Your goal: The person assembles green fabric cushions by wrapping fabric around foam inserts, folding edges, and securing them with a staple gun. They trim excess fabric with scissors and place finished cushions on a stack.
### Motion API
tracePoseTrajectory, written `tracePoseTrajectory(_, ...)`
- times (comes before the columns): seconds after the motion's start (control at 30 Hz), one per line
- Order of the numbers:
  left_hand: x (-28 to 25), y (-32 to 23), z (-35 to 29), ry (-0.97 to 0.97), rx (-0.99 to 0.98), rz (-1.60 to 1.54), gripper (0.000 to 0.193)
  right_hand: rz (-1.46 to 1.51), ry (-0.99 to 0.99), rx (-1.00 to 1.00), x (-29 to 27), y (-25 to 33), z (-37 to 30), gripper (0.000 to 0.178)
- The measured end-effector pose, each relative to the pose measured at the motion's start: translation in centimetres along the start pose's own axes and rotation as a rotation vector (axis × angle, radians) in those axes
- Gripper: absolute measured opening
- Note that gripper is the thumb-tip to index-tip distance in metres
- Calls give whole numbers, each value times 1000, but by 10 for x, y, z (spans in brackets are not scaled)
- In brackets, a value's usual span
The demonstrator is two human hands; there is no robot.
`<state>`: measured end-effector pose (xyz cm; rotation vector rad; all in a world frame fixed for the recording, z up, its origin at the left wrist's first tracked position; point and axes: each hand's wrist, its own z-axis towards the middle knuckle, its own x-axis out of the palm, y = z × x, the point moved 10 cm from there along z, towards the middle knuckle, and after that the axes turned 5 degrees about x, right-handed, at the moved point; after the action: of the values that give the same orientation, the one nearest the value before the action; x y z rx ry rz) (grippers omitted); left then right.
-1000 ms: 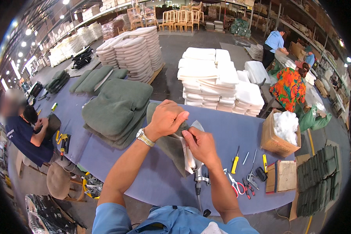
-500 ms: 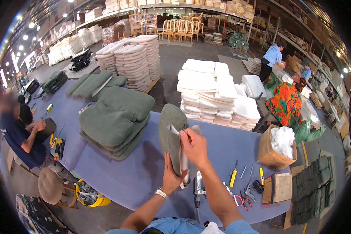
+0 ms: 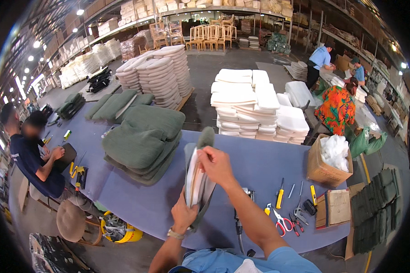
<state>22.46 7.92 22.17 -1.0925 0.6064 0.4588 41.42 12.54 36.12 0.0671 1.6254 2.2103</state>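
A green fabric-covered seat cushion [image 3: 207,136] stands on edge above the table in front of me. Its open side faces me, baring white padding [image 3: 192,182] with a thin tan line along it. My left hand [image 3: 184,214] is closed round the cushion's near end. At the upper part of the opening, my right hand [image 3: 216,166] pinches the fabric edge, its fingertips pressed together. An air staple gun [image 3: 238,227] with a hose lies by my right forearm, partly hidden by it. A stack of green cushions [image 3: 143,141] rests left of my hands.
Red-handled scissors [image 3: 284,224], pliers [image 3: 297,225] and a yellow-handled screwdriver [image 3: 280,196] lie at the right. Beyond them stands a carton [image 3: 325,168] of white stuffing. White foam pads [image 3: 241,102] are piled behind the table. A co-worker [image 3: 36,157] sits at the left.
The cushion has turned so its open side with the white padding faces me. My right hand still pinches the fabric, slightly farther left. The whole view has shifted a little.
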Motion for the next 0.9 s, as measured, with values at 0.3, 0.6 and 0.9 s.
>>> tracePoseTrajectory(0.3,-29,11,-100,734,-9,360,80,383,14,697,0,-191,-149,35)
tracePoseTrajectory(0.6,-4,-25,-110,926,112,475,69,372,10,638,-10,-212,-205,32)
tracePoseTrajectory(0.9,88,-131,-32,701,411,-231,53,59,-167,258,-33,-168,-213,22)
